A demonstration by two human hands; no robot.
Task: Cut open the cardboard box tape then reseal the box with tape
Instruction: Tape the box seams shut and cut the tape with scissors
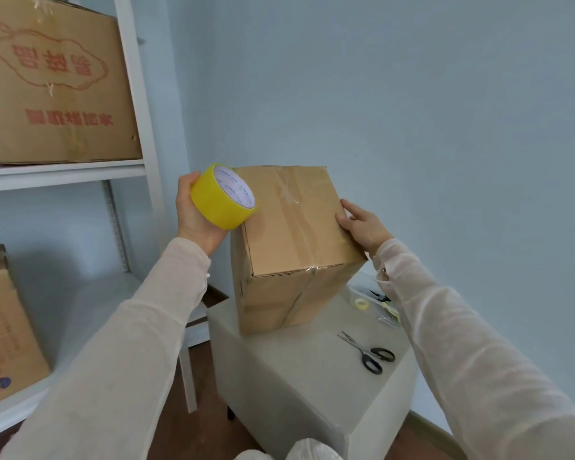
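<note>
A brown cardboard box [289, 240] stands upright on a pale grey stool [299, 366], with clear tape running across its closed top and down its front. My left hand [193, 214] grips a yellow tape roll [223, 197] at the box's top left corner. My right hand [362, 227] rests on the box's right top edge, fingers laid along it. Black-handled scissors [369, 351] lie on the stool to the right of the box.
White shelving [63, 175] on the left carries a large printed carton [54, 81] above and another carton [4, 330] below. A clear tray [372, 302] with small items sits at the stool's far right. A pale blue wall lies behind.
</note>
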